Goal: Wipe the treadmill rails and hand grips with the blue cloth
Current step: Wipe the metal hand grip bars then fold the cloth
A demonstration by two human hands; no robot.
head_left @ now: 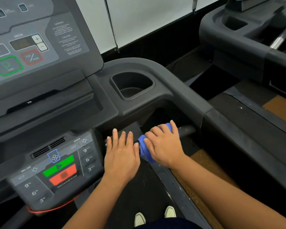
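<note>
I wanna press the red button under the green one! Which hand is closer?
Left. The left hand lies flat beside the panel with the red button; the right hand is farther right, gripping the blue cloth.

One blue cloth [143, 152]. Two hands: left hand [121, 156] beside cloth, right hand [163, 146] gripping it. Two shoes [139, 219] [170, 211] below cloth.

Grip bar [186, 129] boxed in — side rail [229, 129] right, control panel [56, 171] left; open below.
</note>
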